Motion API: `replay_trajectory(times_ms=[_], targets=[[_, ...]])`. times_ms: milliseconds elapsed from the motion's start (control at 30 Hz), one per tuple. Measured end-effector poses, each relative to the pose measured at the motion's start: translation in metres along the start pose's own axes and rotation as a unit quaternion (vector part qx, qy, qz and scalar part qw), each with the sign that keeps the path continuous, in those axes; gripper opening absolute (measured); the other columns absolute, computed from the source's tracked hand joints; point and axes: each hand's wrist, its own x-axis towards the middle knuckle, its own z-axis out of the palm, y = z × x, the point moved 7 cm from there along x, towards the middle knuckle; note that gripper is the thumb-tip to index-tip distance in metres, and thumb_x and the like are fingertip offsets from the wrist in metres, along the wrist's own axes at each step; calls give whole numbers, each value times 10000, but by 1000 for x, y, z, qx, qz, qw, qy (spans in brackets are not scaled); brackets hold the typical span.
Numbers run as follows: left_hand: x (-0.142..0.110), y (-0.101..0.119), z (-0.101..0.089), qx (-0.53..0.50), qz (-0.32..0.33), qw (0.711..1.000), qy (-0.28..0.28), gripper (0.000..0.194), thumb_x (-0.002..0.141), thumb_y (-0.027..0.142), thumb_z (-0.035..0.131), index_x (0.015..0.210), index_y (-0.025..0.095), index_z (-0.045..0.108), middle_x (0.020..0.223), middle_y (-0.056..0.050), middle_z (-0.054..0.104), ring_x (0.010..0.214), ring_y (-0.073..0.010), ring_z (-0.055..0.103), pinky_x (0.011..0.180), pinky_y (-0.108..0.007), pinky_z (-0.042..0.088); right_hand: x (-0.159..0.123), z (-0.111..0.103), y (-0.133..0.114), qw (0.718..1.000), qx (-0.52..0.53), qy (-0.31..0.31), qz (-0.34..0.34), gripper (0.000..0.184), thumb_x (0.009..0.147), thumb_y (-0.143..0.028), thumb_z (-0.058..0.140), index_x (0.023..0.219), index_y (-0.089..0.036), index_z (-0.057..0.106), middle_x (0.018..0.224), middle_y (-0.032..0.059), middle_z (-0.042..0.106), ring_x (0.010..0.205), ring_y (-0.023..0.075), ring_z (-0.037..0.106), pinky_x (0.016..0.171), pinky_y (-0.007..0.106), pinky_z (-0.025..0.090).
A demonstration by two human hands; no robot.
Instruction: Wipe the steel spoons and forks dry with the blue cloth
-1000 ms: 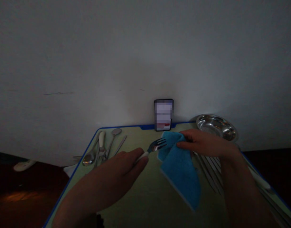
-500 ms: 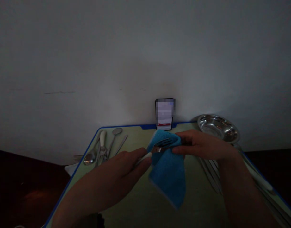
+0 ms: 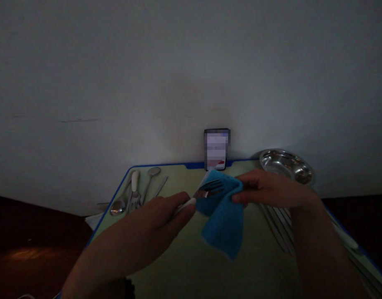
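My left hand [image 3: 169,214] is closed around the white handle of a fork [image 3: 206,192], whose metal tines point right. A blue cloth [image 3: 225,224] is pinched in my right hand [image 3: 258,189], between thumb and fingers. The cloth's upper part lies behind and around the tines; its lower part hangs down over the table. Whether the cloth presses on the tines, I cannot tell.
On the blue-edged table [image 3: 178,270], spoons [image 3: 118,207] and a white-handled fork [image 3: 135,187] lie left. A phone [image 3: 216,149] leans on the wall at the back. A steel bowl [image 3: 286,166] stands back right, with several knives [image 3: 276,228] in front.
My right hand has brought the cloth left over the fork's tines, then shifted slightly back to the right. The cloth has folded around them. My left hand has stayed nearly in place.
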Motion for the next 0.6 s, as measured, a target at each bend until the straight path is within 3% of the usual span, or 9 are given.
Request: replay_trajectory(times_ms=[367,600], targets=[[0,8,-1,38,4,999,35,403,906,468,238,903,213,551,708,-10,594,633,-148,548,591,-274,398,13,2,-7,999,7,37,-6,287,793,-436,544,877,-172,617,713,-3,621,605,101,583,578,235,483],[1,2,1,39,10,998,41,368,897,462,284,981,225,553,797,-21,634,705,-165,576,658,-293,422,12,0,-6,999,19,35,-23,253,796,-392,555,903,-174,625,756,-3,628,634,98,584,603,229,480]])
